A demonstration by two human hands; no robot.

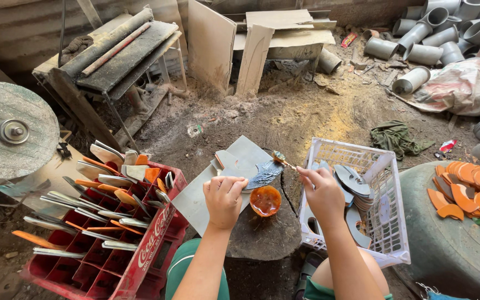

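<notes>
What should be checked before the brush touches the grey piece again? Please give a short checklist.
1. Left hand pressing on grey piece: ok.
2. Right hand gripping brush: ok.
3. Brush tip loaded with glaze: cannot tell.
4. Orange bowl within reach, beside the piece: ok.
5. Piece lying flat on the stump: cannot tell.
6. White crate beside the right hand, holding other pieces: ok.

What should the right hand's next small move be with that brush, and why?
Probably lower the brush onto the grey curved piece that the left hand pins down. The right hand holds the brush tip raised just past the piece's far end, and the bowl of orange liquid sits right beside it, so the tip looks freshly dipped.
</notes>
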